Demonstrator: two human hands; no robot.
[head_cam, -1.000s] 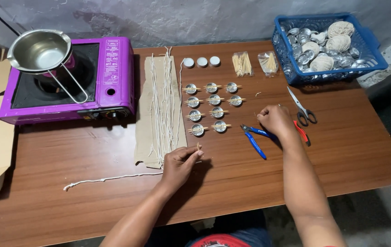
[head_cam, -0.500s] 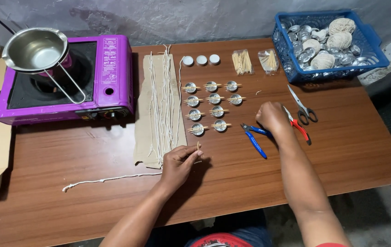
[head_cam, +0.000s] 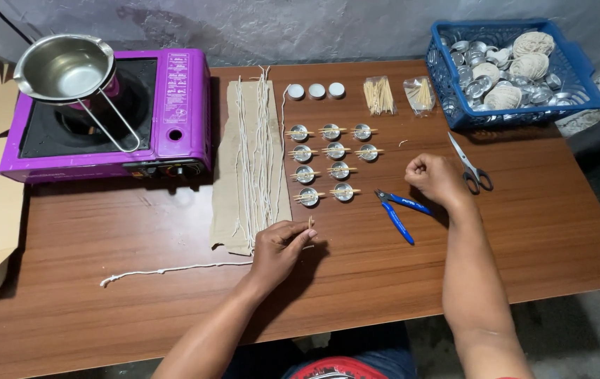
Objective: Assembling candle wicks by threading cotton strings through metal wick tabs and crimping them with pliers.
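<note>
Brown wooden table (head_cam: 138, 295) against a grey wall, seen from above. Left hand (head_cam: 280, 247) rests near the front edge, fingers pinched together on a short stick-like piece (head_cam: 310, 224) that stands up between thumb and forefinger; just beside it lies the lower end of a cardboard strip (head_cam: 226, 189) spread with white wick strings (head_cam: 254, 151). Right hand (head_cam: 434, 179) is curled into a loose fist, knuckles up; whether it holds anything cannot be told. It hovers just right of the blue-handled pliers (head_cam: 399, 214) and left of the scissors (head_cam: 472, 165).

Against half a second ago: the right hand has drawn back slightly off the pliers, which now lie fully uncovered; the left hand is unmoved.

Both forearms reach in from the bottom edge, the right one straighter and further forward.

Rows of small metal cups (head_cam: 331, 165) with sticks across sit between the hands. Behind: purple gas stove (head_cam: 177, 105) with steel pot (head_cam: 64, 67), blue basket (head_cam: 574, 81).
</note>
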